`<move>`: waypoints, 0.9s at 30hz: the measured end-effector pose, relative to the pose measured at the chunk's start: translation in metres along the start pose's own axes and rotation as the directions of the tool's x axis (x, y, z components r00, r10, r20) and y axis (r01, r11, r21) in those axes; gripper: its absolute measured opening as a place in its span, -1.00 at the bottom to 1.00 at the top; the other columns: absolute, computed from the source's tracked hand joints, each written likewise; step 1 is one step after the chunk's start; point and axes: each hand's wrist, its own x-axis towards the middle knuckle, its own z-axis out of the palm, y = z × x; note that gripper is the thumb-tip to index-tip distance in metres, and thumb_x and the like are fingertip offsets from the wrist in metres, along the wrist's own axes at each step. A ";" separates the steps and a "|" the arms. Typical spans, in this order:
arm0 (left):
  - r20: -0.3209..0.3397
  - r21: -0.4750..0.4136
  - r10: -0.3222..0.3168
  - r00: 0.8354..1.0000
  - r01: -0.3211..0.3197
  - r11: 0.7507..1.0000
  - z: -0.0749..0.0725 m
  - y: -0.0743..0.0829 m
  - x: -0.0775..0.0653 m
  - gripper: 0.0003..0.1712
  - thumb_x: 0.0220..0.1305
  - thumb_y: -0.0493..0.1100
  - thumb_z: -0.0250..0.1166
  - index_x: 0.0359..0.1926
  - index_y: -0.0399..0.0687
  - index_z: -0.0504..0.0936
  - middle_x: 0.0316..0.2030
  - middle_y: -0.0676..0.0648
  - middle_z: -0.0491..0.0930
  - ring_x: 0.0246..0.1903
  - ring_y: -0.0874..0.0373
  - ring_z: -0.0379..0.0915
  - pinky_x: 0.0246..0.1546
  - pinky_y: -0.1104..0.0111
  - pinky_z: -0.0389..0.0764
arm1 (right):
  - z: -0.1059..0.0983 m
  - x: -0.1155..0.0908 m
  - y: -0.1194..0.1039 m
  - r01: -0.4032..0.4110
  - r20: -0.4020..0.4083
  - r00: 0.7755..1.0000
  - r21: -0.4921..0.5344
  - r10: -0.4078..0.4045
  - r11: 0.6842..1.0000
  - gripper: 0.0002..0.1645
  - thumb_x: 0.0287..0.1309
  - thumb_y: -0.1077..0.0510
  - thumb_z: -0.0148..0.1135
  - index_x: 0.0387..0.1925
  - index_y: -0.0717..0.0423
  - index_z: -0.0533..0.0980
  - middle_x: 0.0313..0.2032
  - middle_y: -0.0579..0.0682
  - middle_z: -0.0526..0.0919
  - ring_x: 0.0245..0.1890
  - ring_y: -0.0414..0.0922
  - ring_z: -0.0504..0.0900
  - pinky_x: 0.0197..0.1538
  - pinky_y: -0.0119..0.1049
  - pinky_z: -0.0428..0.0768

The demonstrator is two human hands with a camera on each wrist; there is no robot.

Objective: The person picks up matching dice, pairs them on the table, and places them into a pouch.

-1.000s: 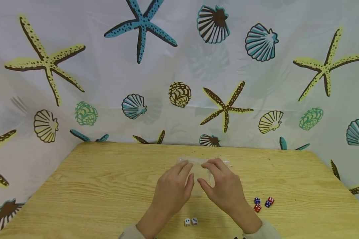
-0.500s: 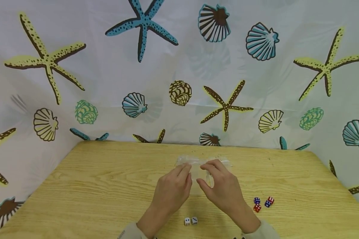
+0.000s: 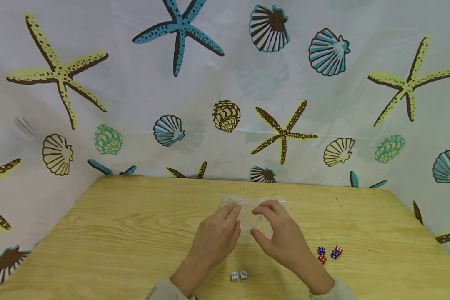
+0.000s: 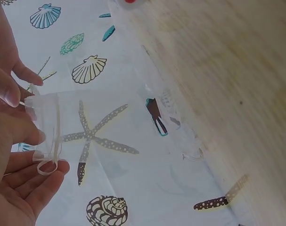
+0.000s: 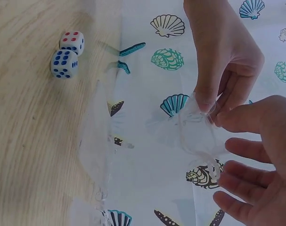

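A see-through drawstring pouch (image 3: 249, 218) hangs between the two hands above the table's middle. My left hand (image 3: 215, 235) pinches its upper edge, seen closer in the right wrist view, where the left hand (image 5: 227, 61) grips a corner. In the left wrist view a thin white string loop (image 4: 47, 167) lies by the left fingertips. My right hand (image 3: 279, 233) stands at the pouch's right side, thumb and fingers spread apart; in the right wrist view its fingers (image 5: 241, 174) are extended beside the pouch's edge, the thumb near the left fingertips. Whether they touch the pouch is hard to tell.
Two white dice (image 3: 239, 276) lie in front of the hands. Red and blue dice (image 3: 330, 252) lie to the right. Clear, sheer material (image 3: 228, 200) lies behind the hands. A shell-print curtain (image 3: 195, 91) surrounds the wooden table (image 3: 127, 233).
The right hand has shifted slightly right, and its thumb has moved away from the left hand. The left thumb has drawn in closer to its fingers. The dice stay in place.
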 end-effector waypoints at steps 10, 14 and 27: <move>0.055 -0.009 -0.015 0.998 0.016 1.000 -0.001 0.001 0.000 -0.57 0.00 -0.26 0.44 -0.06 -0.28 0.63 -0.11 -0.15 0.66 -0.17 0.04 0.65 -0.32 0.38 0.66 | -0.006 -0.017 -0.008 0.035 0.055 0.998 0.130 -0.043 0.991 -0.73 -0.07 0.32 0.41 -0.28 0.06 0.56 -0.29 -0.13 0.56 -0.30 -0.27 0.53 -0.24 -0.37 0.60; 0.061 -0.009 -0.020 0.998 0.020 1.000 -0.001 0.001 0.000 -0.60 0.03 -0.24 0.43 -0.07 -0.29 0.63 -0.12 -0.16 0.66 -0.18 0.04 0.65 -0.33 0.37 0.67 | -0.001 -0.024 -0.008 -0.061 0.272 0.962 0.188 0.008 0.980 -0.76 0.00 0.31 0.37 -0.24 0.09 0.56 -0.30 -0.09 0.58 -0.36 -0.25 0.53 -0.30 -0.40 0.58; 0.105 0.000 -0.023 0.994 0.024 1.000 -0.002 0.000 0.000 -0.61 0.08 -0.20 0.39 -0.06 -0.27 0.63 -0.13 -0.14 0.66 -0.16 0.05 0.64 -0.30 0.36 0.67 | 0.021 -0.034 -0.005 -0.214 0.554 0.831 0.221 0.058 0.952 -0.74 -0.03 0.20 0.38 -0.23 0.13 0.59 -0.28 -0.08 0.63 -0.32 -0.26 0.53 -0.23 -0.42 0.54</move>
